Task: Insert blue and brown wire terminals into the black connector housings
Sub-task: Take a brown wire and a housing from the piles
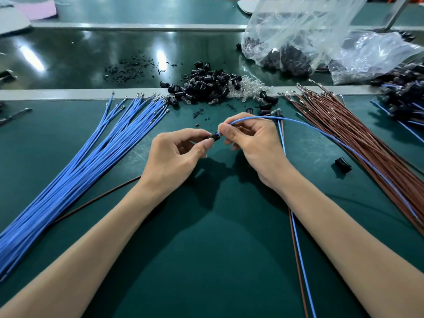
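Dozens of blue wires (pixel 91 161) fanned from the near left corner of the green mat (pixel 206 260) toward its far edge, terminal ends all pointing away, likely for drawing one off by its tip without tangling the rest. Beside them, a single brown wire (pixel 96 200) slanting out from under the left forearm.

Left hand (pixel 174 157) raised over the middle of the mat, thumb and forefinger pinching a black housing (pixel 215 136), its mouth turned rightward to meet the wire. Right hand (pixel 252 148) pinching a blue wire (pixel 298 121) close behind its tip, presumably to keep the thin lead stiff for the push. Tip at the housing's mouth; depth of seating impossible to tell. Rest of that wire arching right and trailing over the brown bundle.

Straight beyond the hands, at the mat's far edge, a loose heap of housings (pixel 206 84) with clear pieces (pixel 247 88) mixed in at its right, kept within easy reach. Under the right forearm, a blue-and-brown pair (pixel 298 249) lying side by side; looks like a finished one. Farther right, a lone housing (pixel 343 165), then a sheaf of brown wires (pixel 358 138) running down to the right edge.

Past the far right corner, two clear plastic bags: the larger bag (pixel 298 31) slumped open, holding dark parts, probably more housings; the smaller bag (pixel 367 58) with contents unclear. At the right edge, a stack of wired housings (pixel 403 97).
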`<state>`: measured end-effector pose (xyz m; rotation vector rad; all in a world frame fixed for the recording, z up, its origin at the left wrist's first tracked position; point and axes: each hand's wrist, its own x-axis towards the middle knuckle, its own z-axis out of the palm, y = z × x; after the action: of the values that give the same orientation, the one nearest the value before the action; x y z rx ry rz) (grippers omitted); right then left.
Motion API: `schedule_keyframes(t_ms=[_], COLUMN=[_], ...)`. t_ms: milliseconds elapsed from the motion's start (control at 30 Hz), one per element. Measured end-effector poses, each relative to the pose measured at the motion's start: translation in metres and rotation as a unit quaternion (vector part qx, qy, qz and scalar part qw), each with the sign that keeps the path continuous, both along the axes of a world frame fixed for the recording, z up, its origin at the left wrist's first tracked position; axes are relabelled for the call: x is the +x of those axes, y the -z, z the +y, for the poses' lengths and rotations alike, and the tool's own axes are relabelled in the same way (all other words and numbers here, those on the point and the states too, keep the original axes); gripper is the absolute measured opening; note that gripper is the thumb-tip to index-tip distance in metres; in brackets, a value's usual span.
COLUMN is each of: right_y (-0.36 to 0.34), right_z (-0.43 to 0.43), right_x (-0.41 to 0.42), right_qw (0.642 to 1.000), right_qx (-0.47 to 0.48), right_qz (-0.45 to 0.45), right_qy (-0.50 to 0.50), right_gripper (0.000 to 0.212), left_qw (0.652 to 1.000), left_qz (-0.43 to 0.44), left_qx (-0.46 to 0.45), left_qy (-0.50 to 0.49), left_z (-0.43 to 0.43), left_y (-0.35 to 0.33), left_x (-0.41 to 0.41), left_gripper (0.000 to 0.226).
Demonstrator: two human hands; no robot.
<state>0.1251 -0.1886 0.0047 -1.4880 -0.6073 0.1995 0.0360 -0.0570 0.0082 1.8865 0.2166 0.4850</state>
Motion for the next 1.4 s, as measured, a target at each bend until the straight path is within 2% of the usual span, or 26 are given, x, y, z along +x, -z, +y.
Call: schedule_keyframes(t_ms=[533, 733, 1033, 1200, 1400], right_y=[-0.0009, -0.0022, -0.0014, -0.0019, -0.0036], right_z=[-0.0002, -0.0015, -0.0004, -0.0012, -0.0014], right_x=[-0.0004, 0.0001, 0.0006, 0.001, -0.0003], right_qw=[1.0, 1.0, 1.0, 0.999, 0.999], right_qx=[-0.003, 0.003, 0.012, -0.001, 0.0], right_qz=[-0.006, 0.004, -0.003, 0.032, 0.042], right_qy=[0.004, -0.002, 0.012, -0.004, -0.003], right_gripper=[0.018, 0.019, 0.018, 0.018, 0.02], left_qw=[1.0, 1.0, 1.0, 0.999, 0.999], left_qz=[-0.002, -0.019, 0.0, -0.023, -0.028], left_qx=[-0.006, -0.012, -0.007, -0.026, -0.018], left_qy=[-0.012, -0.021, -0.007, -0.01, -0.008], left_z=[0.0033, 0.0028, -0.0009, -0.0004, -0.0007], left_y=[0.0032, 0.0009, 0.0012, -0.0003, 0.0005], left_x=[0.0005, 0.0009, -0.0003, 0.0002, -0.0003], left_gripper=[0.013, 0.024, 0.003, 0.016, 0.021])
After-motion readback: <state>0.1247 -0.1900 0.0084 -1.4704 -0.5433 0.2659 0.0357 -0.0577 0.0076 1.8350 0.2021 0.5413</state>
